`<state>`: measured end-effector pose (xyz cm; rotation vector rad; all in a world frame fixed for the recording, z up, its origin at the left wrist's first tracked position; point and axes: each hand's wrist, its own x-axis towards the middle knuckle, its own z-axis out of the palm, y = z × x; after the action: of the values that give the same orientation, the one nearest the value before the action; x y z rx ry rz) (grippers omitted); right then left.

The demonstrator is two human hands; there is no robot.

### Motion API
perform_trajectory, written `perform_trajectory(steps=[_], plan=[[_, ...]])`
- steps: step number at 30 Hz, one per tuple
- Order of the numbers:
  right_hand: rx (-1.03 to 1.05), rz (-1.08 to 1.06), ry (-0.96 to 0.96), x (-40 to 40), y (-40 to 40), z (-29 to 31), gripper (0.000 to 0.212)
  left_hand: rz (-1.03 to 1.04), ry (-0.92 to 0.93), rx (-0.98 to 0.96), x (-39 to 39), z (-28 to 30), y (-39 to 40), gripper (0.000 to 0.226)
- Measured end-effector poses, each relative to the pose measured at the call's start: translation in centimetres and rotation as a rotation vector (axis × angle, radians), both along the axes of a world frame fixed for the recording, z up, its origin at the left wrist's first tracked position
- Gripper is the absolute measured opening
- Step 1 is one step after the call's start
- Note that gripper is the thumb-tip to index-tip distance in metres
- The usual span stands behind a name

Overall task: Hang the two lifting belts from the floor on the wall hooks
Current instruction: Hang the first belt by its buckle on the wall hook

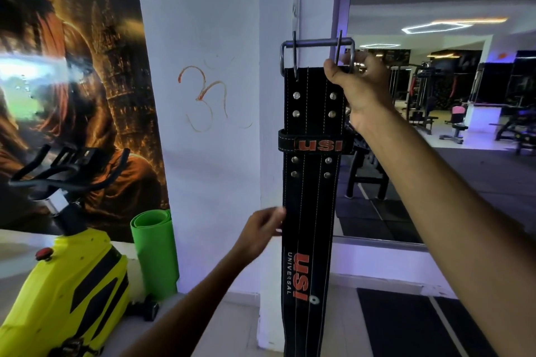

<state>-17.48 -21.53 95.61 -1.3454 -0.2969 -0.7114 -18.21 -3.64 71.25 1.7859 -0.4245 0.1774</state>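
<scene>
A black lifting belt (309, 197) with orange "USI" lettering hangs straight down in front of the white pillar. Its steel buckle (316, 45) is at the top, just below a narrow metal hook rail (297, 6) fixed to the pillar. My right hand (359, 87) grips the belt's top right corner at the buckle. My left hand (261, 230) touches the belt's left edge lower down, fingers partly curled against it. Whether the buckle rests on a hook I cannot tell. A second belt is not in view.
A yellow exercise bike (66, 284) stands at the lower left, with a rolled green mat (153, 249) leaning by the wall beside it. A large poster (72, 81) covers the left wall. Right of the pillar a mirror (464, 95) shows gym machines.
</scene>
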Motion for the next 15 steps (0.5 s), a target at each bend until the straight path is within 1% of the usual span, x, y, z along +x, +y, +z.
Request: perform_trajectory(steps=[1,3,5,7,8,10,13,15], plan=[[-0.005,-0.029,0.0,0.2,-0.1,-0.4,0.037,0.027,-0.028,-0.057,-0.1,1.9,0.1,0.039],[-0.024,-0.073,-0.02,0.5,0.0,-1.0,0.045,0.108,-0.151,-0.194,-0.1,5.9,0.2,0.029],[-0.04,-0.042,-0.051,0.7,0.2,-1.6,0.045,0.166,-0.27,-0.316,-0.3,10.2,0.0,0.019],[-0.046,0.01,-0.09,0.6,0.5,-2.2,0.042,0.145,-0.363,-0.385,-0.7,14.1,-0.3,0.009],[-0.053,0.017,-0.103,0.5,0.8,-2.4,0.039,0.126,-0.39,-0.4,-0.8,15.7,-0.5,0.007],[-0.068,0.017,-0.131,0.5,1.2,-2.8,0.034,0.122,-0.429,-0.375,-0.4,18.0,-0.8,0.019],[-0.086,0.041,-0.133,0.9,1.3,-3.1,0.031,0.182,-0.453,-0.327,0.8,19.4,-1.2,0.033],[-0.095,0.051,-0.128,1.2,1.1,-3.1,0.018,0.222,-0.467,-0.312,1.3,19.7,-1.4,0.027]])
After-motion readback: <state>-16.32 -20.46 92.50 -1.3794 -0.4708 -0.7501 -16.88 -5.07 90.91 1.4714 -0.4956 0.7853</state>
